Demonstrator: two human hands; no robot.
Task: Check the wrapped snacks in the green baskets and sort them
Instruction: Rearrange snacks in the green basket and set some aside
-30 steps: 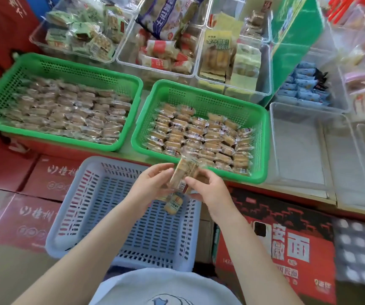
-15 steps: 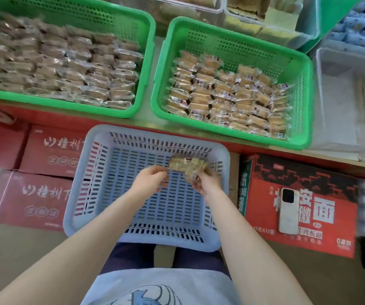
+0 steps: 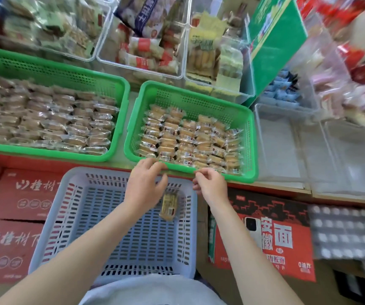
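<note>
Two green baskets stand on the shelf. The left green basket [image 3: 120, 89] holds rows of clear-wrapped pale snacks. The right green basket [image 3: 251, 137] holds rows of wrapped golden snacks [image 3: 190, 137]. Below them a pale blue basket [image 3: 56, 216] holds one wrapped snack [image 3: 168, 206] lying near its far right corner. My left hand [image 3: 144, 183] hovers at the near rim of the right green basket, fingers loosely curled, holding nothing. My right hand [image 3: 210, 183] is beside it at the same rim, fingers loosely curled and empty.
Clear bins of packaged snacks [image 3: 146, 47] line the shelf behind the green baskets. Empty clear bins [image 3: 309, 150] sit to the right. Red cartons [image 3: 18, 194] stand on the floor, and a white phone [image 3: 251, 232] lies on the right carton.
Both hands held wrapped snacks over the blue basket; now one snack lies in that basket and both empty hands have risen to the right green basket's near rim.
</note>
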